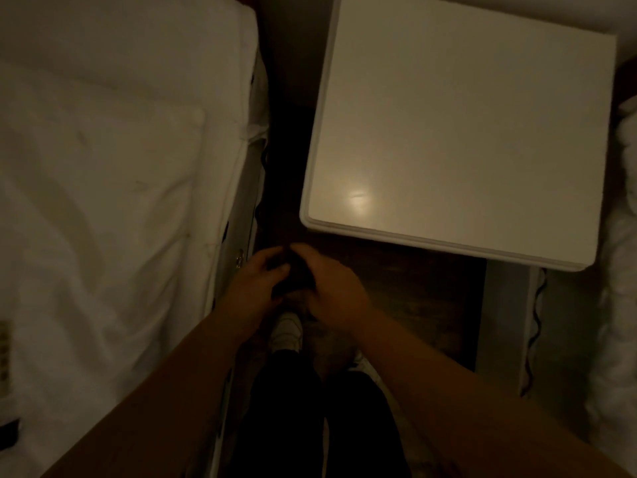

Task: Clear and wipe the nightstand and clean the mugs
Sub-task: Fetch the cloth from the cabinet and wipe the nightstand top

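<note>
Down at the bottom of the frame, dark trouser legs (286,419) and a white shoe (286,331) planted on the dark wooden floor (413,298) in the gap between two beds. Both bare forearms reach in from the lower edge and meet at lower centre. The left hand (253,288) and the right hand (331,288) are pressed close together, both wrapped around a small dark object (293,274), fingers curled over its top and sides. It's too dim to say what the object is; it could be a cloth, but I can't tell. Both grips look narrow and closed around it.

Just beyond the hands, filling the upper right of the frame, sits the white nightstand (465,132), its square top bare, with one soft spot of reflected light near its front left corner. The hands are in front of its near edge, off its left corner, not touching it. No mugs show anywhere.

On the left side, a white bed (103,184) with rumpled sheets runs up the frame. At the far right edge, more white bedding (620,236) and a dark cable (536,322) hanging below the nightstand's near right corner.
</note>
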`<state>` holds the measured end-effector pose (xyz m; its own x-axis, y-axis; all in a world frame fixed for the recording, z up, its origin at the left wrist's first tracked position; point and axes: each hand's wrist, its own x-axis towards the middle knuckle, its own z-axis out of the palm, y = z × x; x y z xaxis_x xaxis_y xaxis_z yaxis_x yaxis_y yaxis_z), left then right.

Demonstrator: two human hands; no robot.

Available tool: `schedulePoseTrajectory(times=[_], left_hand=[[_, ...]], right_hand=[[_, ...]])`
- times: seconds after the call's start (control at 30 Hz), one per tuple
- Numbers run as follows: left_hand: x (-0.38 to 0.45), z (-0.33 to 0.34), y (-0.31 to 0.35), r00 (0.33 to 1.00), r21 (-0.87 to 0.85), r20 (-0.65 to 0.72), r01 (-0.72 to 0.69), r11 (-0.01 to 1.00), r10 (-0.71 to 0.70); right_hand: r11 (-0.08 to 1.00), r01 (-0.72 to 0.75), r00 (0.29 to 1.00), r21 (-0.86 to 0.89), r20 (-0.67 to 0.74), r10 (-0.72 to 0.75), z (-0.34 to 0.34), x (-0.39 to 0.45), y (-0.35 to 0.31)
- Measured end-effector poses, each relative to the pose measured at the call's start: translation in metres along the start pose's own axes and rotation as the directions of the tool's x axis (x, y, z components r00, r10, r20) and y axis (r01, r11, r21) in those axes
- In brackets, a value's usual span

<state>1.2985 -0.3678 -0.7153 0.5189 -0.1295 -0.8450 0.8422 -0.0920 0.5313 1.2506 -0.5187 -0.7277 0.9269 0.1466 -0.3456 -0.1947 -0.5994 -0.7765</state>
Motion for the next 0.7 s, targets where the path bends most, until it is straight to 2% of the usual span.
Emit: schedulePoseTrajectory(times=[0.07,0.13,0.17,0.2,0.23,0.3,0.33,0.4,0.5,0.6,0.67,0.7], left_hand=[[-0.004,-0.005,0.011,0.999,-0.157,-0.024,-0.027,0.987,0.024],[-0.008,-0.004,0.022,0.998,-0.276,0.028,-0.053,0.960,0.063],[-0.011,-0.007,0.028,0.995,-0.311,0.063,-0.059,0.949,0.082],[-0.015,-0.009,0.034,0.990,-0.332,0.109,-0.053,0.942,0.094],[-0.021,-0.011,0.041,0.984,-0.347,0.151,-0.039,0.937,0.096],[-0.029,-0.013,0.051,0.977,-0.365,0.181,-0.041,0.930,0.114],[-0.033,-0.014,0.054,0.973,-0.353,0.170,-0.085,0.932,0.153],[-0.038,-0.016,0.055,0.960,-0.287,0.112,-0.217,0.933,0.258],[-0.050,-0.021,0.055,0.934,-0.231,-0.056,-0.356,0.906,0.353],[-0.076,-0.024,0.049,0.883,-0.340,-0.212,-0.468,0.816,0.418],[-0.099,-0.030,0.041,0.853,-0.380,-0.279,-0.520,0.765,0.441],[-0.112,-0.034,0.036,0.831,-0.378,-0.325,-0.551,0.744,0.451]], right_hand=[[0.951,-0.100,0.987,0.291,-0.094,0.133,0.001,0.005,-0.026],[0.916,-0.136,0.950,0.377,-0.213,0.229,-0.005,0.009,-0.042],[0.882,-0.163,0.935,0.443,-0.214,0.281,-0.009,0.013,-0.048],[0.802,-0.199,0.924,0.563,-0.166,0.346,-0.014,0.016,-0.055],[0.673,-0.229,0.911,0.703,-0.089,0.403,-0.019,0.019,-0.062],[0.341,-0.228,0.891,0.912,0.054,0.450,-0.030,0.025,-0.071],[0.226,-0.211,0.890,0.951,0.091,0.446,-0.034,0.028,-0.074],[0.120,-0.203,0.900,0.972,0.137,0.414,-0.041,0.028,-0.080],[0.074,-0.292,0.905,0.954,0.250,0.343,-0.048,0.027,-0.092],[0.069,-0.348,0.908,0.935,0.318,0.274,-0.053,0.023,-0.109],[0.136,-0.341,0.914,0.930,0.294,0.280,-0.052,0.019,-0.125],[0.240,-0.314,0.933,0.918,0.252,0.257,-0.050,0.015,-0.135]])
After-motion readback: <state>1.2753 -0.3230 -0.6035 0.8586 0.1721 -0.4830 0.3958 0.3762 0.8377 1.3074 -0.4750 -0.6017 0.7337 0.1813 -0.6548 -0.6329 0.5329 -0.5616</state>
